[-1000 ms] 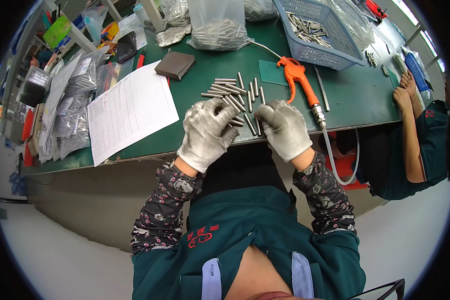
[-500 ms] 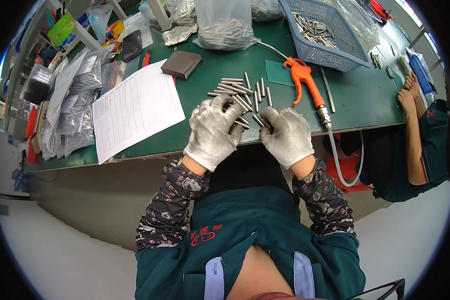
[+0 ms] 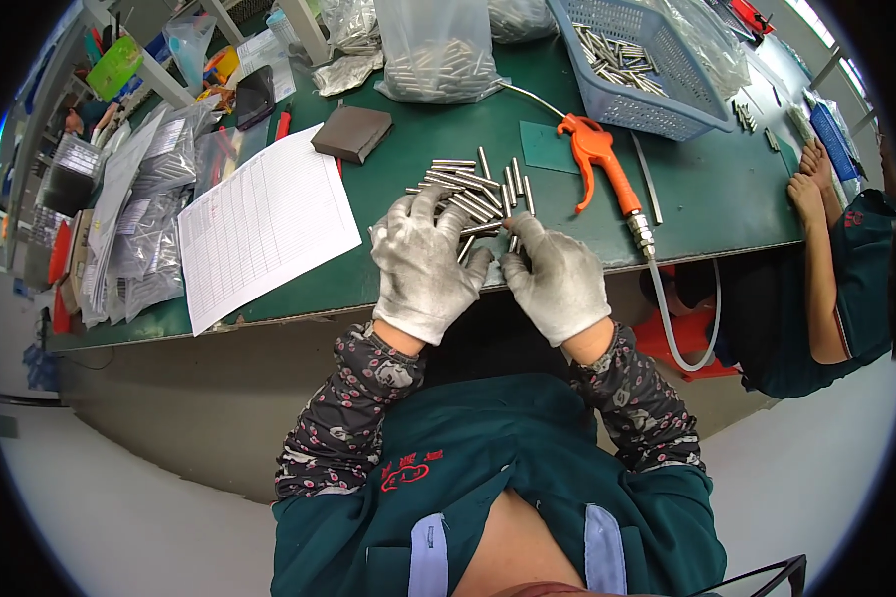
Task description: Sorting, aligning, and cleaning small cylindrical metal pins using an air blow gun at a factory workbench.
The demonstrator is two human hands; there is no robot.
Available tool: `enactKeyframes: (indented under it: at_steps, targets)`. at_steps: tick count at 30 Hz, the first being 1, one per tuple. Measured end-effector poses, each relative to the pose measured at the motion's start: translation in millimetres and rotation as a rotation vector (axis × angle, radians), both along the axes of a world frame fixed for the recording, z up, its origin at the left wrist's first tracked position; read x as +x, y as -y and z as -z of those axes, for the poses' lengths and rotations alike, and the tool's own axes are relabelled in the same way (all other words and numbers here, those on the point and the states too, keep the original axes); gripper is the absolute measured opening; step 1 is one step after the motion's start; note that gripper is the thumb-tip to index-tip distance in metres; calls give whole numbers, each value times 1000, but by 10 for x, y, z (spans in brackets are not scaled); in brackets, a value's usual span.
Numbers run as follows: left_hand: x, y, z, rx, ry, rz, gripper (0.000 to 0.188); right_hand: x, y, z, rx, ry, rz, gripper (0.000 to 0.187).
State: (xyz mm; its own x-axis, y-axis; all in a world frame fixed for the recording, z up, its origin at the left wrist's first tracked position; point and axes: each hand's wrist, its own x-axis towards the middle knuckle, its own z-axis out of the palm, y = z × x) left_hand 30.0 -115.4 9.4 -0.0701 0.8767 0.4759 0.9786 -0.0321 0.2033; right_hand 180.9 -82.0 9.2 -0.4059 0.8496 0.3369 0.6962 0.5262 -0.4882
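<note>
Short shiny metal pins [image 3: 478, 202] lie in a loose pile near the front edge of the green table. My left hand [image 3: 423, 264], in a grey-white glove, rests at the pile's left side. Its fingers are spread over the nearest pins, the thumb apart from the index finger, with pins showing in the gap. My right hand [image 3: 560, 281], gloved alike, is at the pile's lower right. Its thumb and index finger close around a metal pin [image 3: 514, 243], partly hidden by the glove. Both palms are out of sight.
Beyond the pile are an orange air gun [image 3: 604, 164] with a hose, a blue basket [image 3: 657, 111] of pins and a clear bag [image 3: 436, 70] of pins. A brown block [image 3: 352, 134] touches a printed sheet [image 3: 269, 229] at left. A co-worker's arms [image 3: 816, 209] rest at right.
My right hand has shifted slightly left, toward the pile. My left hand stays nearly in place over the pins, and some pins between the hands lie differently.
</note>
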Motion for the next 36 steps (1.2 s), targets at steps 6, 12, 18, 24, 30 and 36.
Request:
enactKeyframes:
  at_steps: [6,12,18,24,30,36]
  targets:
    - [-229,33,121,6,118,184,39,-26,-49,-19,135,165,-220,28]
    - [-330,110,81,24,153,165,30,-17,-74,30,115,134,-181,28]
    - [-402,90,72,18,141,267,31,-49,-123,-18,142,237,-250,28]
    - [-364,115,84,116,196,174,29,-117,-136,-93,82,307,-218,20]
    - [-408,89,33,31,79,225,29,-71,-129,-72,80,235,-208,19]
    - [-360,55,38,26,64,160,23,60,-198,-19,63,67,-308,20]
